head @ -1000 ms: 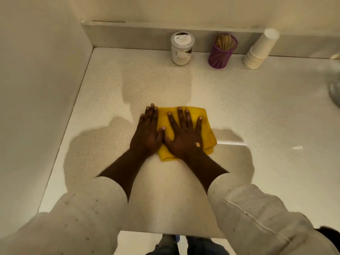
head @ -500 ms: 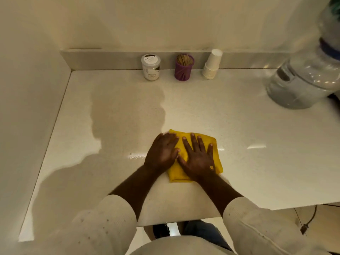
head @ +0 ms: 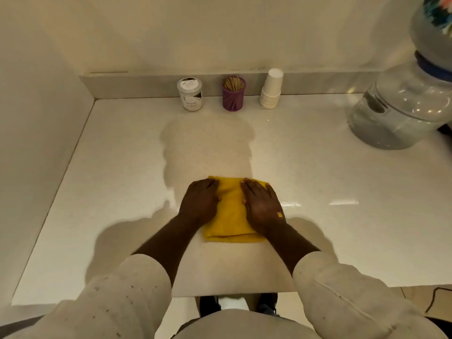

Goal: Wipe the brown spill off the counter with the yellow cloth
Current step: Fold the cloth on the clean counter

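Two hands pressed flat on the yellow cloth [head: 231, 216], which lies folded on the white counter [head: 330, 172] near the front edge, at about 6 o'clock from the counter's middle. Long axis of the cloth running 12 to 6, far edge pointing toward the back wall, folded hem showing at the near end. Left hand [head: 200, 201] on the cloth's 9 o'clock side, fingers extended and close together, palm down, not curled round the fabric. Right hand [head: 263, 204] on the 3 o'clock side, fingers likewise flat and stretched toward 12, gripping nothing.

Much of the cloth hidden under both palms; only the middle strip and near hem visible. No brown spill clearly made out: only grey shadow patches on the counter at 12 and at 7 o'clock. Jar [head: 190, 93] label partly legible, small. Purple holder [head: 233, 94] of thin sticks and a stack of white cups [head: 271, 90] at 12 along the back. Large clear bottle [head: 403, 104] at 2 o'clock, cut off by the frame edge.

Compared with half a second ago: cloth pulled nearer the front edge, hands now spread apart rather than touching.
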The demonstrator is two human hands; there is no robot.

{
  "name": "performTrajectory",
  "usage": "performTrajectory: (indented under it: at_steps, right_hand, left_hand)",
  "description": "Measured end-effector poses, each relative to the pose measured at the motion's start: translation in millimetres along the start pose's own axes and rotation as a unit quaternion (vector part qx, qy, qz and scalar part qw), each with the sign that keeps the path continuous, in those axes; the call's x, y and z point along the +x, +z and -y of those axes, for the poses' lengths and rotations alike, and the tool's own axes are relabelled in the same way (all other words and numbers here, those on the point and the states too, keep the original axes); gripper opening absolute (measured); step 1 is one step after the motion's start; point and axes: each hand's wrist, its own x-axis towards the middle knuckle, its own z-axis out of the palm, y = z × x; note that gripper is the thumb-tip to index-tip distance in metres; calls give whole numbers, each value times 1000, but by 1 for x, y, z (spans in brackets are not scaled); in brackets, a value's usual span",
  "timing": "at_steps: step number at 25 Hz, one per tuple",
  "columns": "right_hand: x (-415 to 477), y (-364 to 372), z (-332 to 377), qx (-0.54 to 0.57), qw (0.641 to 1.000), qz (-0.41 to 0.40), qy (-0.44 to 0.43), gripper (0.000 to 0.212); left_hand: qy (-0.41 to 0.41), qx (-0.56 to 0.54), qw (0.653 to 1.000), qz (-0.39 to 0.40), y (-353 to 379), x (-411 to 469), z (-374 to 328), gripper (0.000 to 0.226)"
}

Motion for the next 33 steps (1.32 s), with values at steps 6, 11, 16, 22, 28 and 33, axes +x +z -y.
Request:
performTrajectory:
  at_steps: [6, 11, 16, 22, 28, 33]
  right_hand:
    - [1, -1, -29, 38, 999, -31, 5, 42]
    - [3, -20, -54, 62, 997, -42, -27, 25]
    - [0, -46, -101, 76, 992, -91, -50, 31]
    - [-2, -92, -183, 51, 987, -148, -42, 33]
    - [1, -136, -268, 0, 986, -167, 4, 36]
    - [18, -144, -309, -5, 989, -142, 51, 42]
  left_hand:
    - [-50, 29, 998, -27, -6, 6, -34, 33]
    - [-61, -15, 996, -57, -5, 10, -60, 32]
    - [-50, -44, 993, -98, -5, 27, -109, 29]
    - [-26, -125, 988, -83, 2, 80, -176, 27]
    - [-12, -146, 987, -67, 14, 151, -250, 35]
    - [-14, -97, 993, -59, 28, 201, -278, 41]
